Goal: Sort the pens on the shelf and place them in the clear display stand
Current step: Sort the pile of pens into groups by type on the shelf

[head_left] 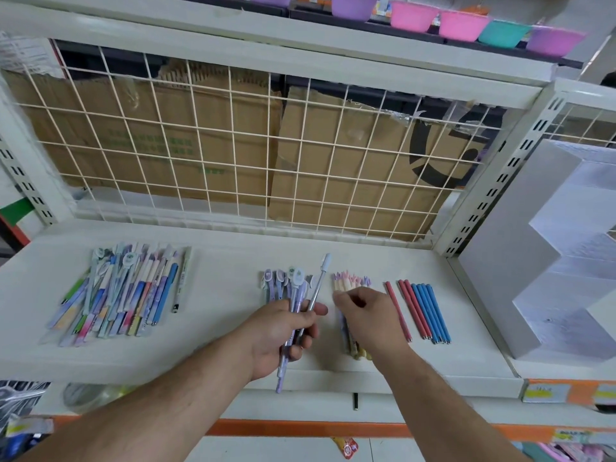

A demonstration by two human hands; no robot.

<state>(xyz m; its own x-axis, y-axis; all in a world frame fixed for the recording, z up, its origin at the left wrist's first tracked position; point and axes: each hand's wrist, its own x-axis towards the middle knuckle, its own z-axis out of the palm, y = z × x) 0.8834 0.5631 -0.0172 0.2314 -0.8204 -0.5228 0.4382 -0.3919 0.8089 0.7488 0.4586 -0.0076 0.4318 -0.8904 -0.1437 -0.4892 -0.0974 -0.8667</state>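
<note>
Pens with purple barrels (293,293) and one grey pen with a white cap (319,281) are clenched in the left hand (283,331), over the white shelf's (233,255) front middle. At three o'clock of it, the right hand (368,316) bends its fingers over a cream-barrelled bundle (346,284); whether they grip it cannot be told. Further toward three lie red pens (413,308), blue pens (432,311), then the stepped display stand (520,248). A mixed pen pile (123,295) lies at nine o'clock.

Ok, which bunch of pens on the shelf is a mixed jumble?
The far-left pile: assorted colours, overlapping; the red pens and blue pens at right lie in neat rows.
</note>
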